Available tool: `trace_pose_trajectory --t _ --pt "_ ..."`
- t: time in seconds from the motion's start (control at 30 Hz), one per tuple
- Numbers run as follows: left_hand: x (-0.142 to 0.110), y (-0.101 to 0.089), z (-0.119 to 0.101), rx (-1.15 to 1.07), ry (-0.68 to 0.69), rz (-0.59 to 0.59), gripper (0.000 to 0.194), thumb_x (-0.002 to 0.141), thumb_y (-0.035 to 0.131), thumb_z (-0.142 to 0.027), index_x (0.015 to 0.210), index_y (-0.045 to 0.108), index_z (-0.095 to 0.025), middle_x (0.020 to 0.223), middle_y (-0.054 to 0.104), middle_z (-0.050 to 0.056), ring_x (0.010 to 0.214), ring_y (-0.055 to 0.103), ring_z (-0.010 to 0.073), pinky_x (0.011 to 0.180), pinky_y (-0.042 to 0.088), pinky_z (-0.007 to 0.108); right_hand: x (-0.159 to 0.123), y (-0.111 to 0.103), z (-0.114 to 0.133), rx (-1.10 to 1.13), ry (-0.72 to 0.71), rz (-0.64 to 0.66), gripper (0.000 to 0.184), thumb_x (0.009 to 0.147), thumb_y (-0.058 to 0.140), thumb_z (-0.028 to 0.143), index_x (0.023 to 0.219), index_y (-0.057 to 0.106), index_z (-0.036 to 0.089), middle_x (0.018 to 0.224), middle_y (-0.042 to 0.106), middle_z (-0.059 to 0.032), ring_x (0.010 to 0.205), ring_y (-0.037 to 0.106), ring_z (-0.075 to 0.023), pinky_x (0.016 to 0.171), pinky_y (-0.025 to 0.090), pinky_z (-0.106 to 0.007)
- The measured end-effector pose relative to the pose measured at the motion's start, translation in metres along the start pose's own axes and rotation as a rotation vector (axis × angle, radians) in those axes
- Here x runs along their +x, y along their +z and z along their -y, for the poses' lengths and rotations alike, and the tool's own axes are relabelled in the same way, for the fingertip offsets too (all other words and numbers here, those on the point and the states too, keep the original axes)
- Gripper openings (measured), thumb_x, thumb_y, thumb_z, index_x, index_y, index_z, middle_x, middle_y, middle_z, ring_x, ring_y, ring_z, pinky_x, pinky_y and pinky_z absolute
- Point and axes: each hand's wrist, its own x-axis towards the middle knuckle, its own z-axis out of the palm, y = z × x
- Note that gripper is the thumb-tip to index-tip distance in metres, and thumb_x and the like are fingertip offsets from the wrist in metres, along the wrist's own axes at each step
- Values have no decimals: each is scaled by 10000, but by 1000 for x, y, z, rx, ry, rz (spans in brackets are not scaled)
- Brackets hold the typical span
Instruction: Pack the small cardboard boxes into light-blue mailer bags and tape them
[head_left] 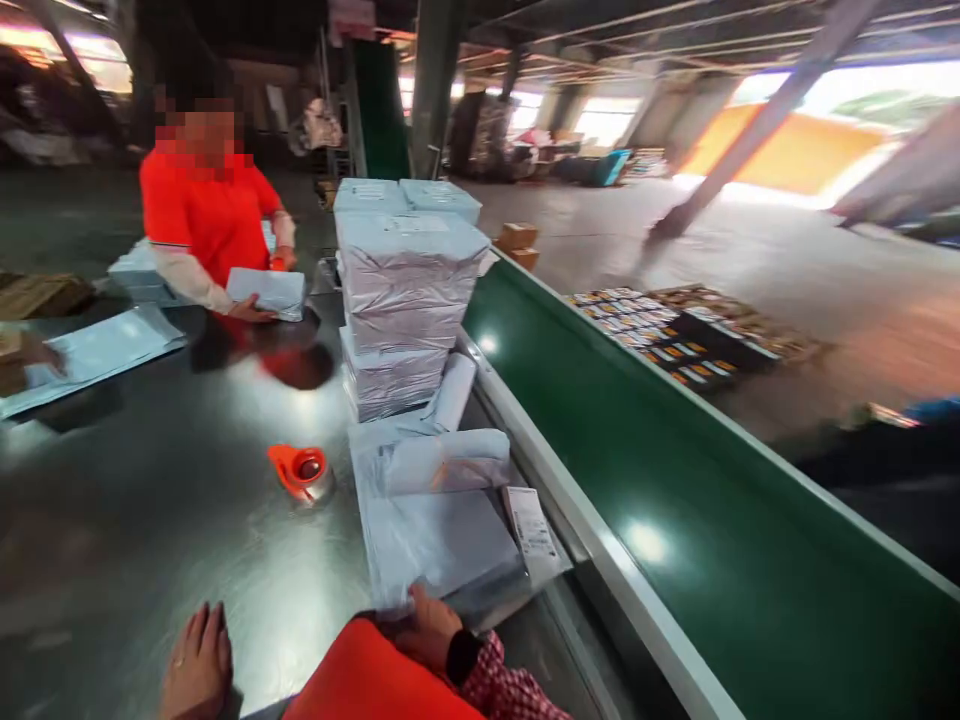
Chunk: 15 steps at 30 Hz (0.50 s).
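Note:
My left hand [196, 665] rests palm down on the metal table, fingers extended, with nothing in it. My right hand [431, 630], below a dark wristband, is at the near edge of a pile of pale plastic mailing bags [442, 545]. Its fingers are bent onto the bag edge, partly hidden by the red garment in front of me. On the pile lies a folded bag bundle [450, 460], and a printed label sheet [531, 522] sits at its right. An orange tape dispenser [301, 472] stands left of the pile.
Wrapped parcels [409, 270] form a tall stack behind the bags. Along the right runs a green conveyor belt [600, 420] with a raised metal edge. Across the metal table [225, 520], a co-worker [214, 220] in red handles a wrapped parcel [270, 290]. Another hand [45, 355] touches bags at far left.

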Motion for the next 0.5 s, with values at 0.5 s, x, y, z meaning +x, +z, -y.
trace_pose_trajectory --t 0.5 --pt "-116 13 47 -154 188 -161 422 914 374 -251 1078 762 -275 1193 737 69 1111 692 243 902 609 339 110 -36 192 -225 -439 -299 479 895 552 250 1356 545 117 1363 570 -169 1298 495 -271 1100 368 -360"
